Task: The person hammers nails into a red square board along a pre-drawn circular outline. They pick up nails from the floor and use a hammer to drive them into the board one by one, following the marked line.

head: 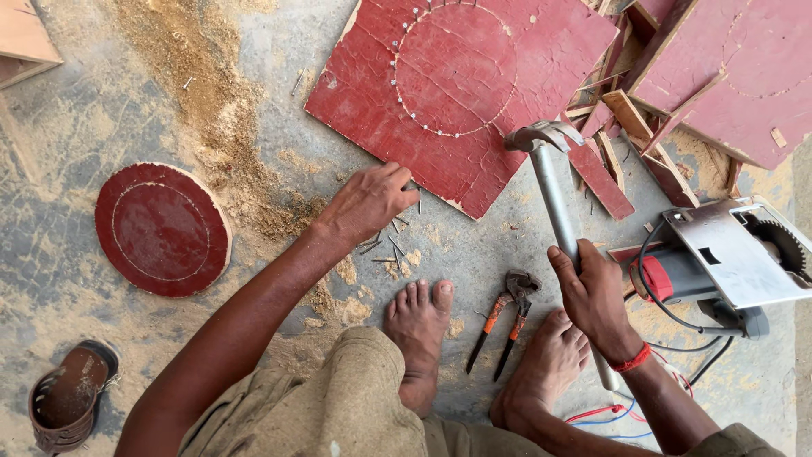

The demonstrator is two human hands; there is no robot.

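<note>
My right hand [595, 298] grips the metal shaft of a claw hammer [550, 182], whose head is raised near the lower right edge of a red square board [474, 85]. A ring of nails follows a circle marked on that board. My left hand [368, 201] reaches down to a scatter of loose nails [391, 245] on the concrete floor beside the board's near corner, with its fingers closed over a nail. Whether that nail is lifted I cannot tell. My bare feet [419, 326] rest on the floor below.
A red round disc [161, 228] lies at the left. Orange-handled pincers [506, 317] lie between my feet. A circular saw [727, 262] with its cable sits at the right. Red board offcuts [643, 127] pile up at upper right. Sawdust [199, 76] and a sandal [69, 406] are at left.
</note>
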